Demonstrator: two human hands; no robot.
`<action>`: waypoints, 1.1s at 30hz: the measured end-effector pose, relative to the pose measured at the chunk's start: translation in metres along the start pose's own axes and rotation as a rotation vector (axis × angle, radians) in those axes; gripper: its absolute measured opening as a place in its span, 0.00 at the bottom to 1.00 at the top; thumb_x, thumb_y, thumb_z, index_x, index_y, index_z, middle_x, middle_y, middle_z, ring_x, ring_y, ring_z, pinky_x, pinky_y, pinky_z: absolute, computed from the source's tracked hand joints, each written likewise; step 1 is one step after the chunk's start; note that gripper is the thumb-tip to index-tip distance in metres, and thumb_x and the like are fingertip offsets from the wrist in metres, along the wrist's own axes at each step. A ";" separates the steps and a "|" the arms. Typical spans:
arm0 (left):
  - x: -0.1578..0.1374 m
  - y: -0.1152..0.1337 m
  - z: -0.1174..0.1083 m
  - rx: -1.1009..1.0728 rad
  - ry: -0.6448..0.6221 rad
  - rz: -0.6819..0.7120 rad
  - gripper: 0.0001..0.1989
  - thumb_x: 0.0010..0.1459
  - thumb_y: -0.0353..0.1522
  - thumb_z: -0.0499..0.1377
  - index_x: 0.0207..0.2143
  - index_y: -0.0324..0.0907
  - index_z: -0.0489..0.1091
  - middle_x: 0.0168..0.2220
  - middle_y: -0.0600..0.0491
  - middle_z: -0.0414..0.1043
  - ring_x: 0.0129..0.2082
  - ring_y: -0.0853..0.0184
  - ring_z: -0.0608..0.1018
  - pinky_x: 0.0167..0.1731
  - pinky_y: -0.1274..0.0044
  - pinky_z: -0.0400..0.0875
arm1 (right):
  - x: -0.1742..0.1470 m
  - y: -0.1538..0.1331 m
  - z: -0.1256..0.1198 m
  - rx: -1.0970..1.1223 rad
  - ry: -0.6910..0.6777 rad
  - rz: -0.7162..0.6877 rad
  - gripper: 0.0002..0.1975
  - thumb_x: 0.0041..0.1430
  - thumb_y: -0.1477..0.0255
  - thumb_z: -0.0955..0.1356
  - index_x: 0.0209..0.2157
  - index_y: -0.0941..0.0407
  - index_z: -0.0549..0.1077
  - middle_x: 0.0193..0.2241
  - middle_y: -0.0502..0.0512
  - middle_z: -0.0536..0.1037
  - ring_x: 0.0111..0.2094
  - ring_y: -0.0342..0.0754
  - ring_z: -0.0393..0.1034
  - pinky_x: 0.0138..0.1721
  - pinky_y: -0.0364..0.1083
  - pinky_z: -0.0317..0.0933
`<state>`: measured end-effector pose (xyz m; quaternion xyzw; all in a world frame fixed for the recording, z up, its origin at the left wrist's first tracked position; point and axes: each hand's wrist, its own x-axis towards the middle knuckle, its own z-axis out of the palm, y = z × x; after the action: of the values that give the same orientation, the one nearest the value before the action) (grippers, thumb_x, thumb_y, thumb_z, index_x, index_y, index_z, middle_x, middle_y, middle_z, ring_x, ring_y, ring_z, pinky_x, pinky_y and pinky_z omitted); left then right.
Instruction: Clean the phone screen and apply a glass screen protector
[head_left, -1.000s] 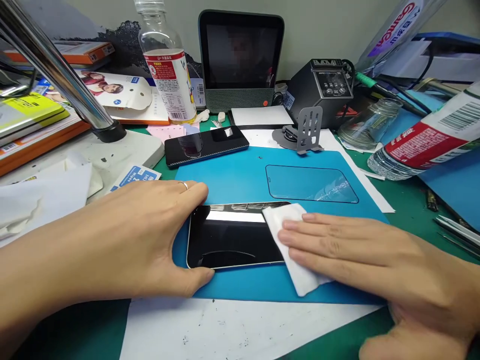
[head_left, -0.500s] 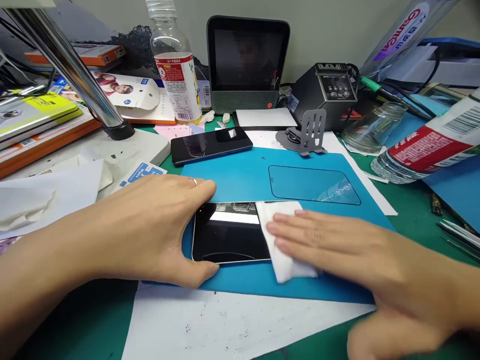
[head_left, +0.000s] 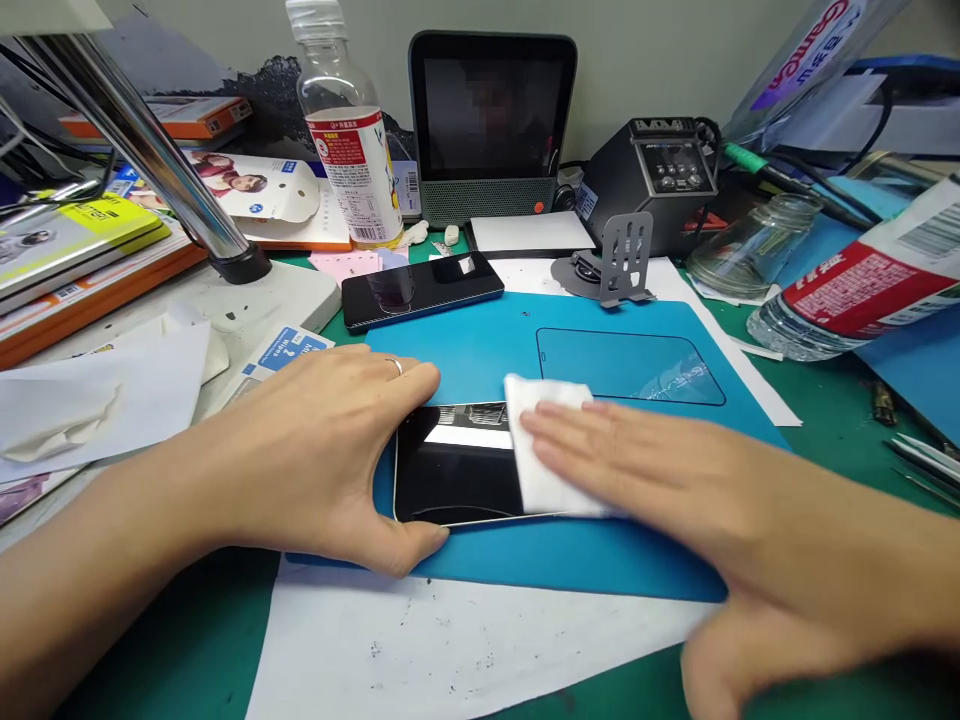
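Left hand clamps phone at its left end, thumb and fingers on opposite long edges; phone lies flat on mat. Right hand, fingers flat, thumb apart, presses wipe onto phone. Even pressure, firm left hold likely best.

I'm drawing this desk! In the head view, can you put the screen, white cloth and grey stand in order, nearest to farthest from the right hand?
1. White cloth: under the right hand.
2. Grey stand: at the far edge of the blue mat.
3. Screen: at the back.
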<state>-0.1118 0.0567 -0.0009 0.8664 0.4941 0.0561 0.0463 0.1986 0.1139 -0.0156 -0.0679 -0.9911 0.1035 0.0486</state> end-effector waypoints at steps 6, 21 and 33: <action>0.002 0.006 0.001 0.026 0.002 0.022 0.24 0.48 0.52 0.63 0.30 0.47 0.56 0.26 0.56 0.63 0.26 0.63 0.66 0.28 0.71 0.57 | 0.001 -0.003 -0.001 0.024 0.007 -0.012 0.66 0.49 0.34 0.69 0.74 0.64 0.46 0.70 0.70 0.54 0.70 0.66 0.53 0.68 0.60 0.56; 0.005 0.010 -0.002 -0.045 -0.058 -0.018 0.27 0.50 0.57 0.62 0.33 0.46 0.58 0.29 0.55 0.67 0.29 0.62 0.69 0.30 0.71 0.58 | 0.013 -0.008 0.000 -0.027 0.002 -0.032 0.66 0.50 0.33 0.67 0.73 0.66 0.47 0.70 0.72 0.54 0.70 0.66 0.53 0.66 0.61 0.59; 0.004 -0.001 -0.008 -0.356 0.564 -0.170 0.08 0.61 0.30 0.47 0.29 0.45 0.61 0.25 0.56 0.64 0.25 0.66 0.66 0.27 0.72 0.59 | 0.062 -0.030 0.007 -0.010 -0.005 -0.002 0.60 0.55 0.37 0.67 0.70 0.71 0.54 0.71 0.74 0.48 0.71 0.67 0.49 0.70 0.60 0.52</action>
<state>-0.1116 0.0613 0.0069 0.7508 0.5404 0.3747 0.0626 0.1332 0.0923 -0.0106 -0.0669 -0.9918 0.0986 0.0457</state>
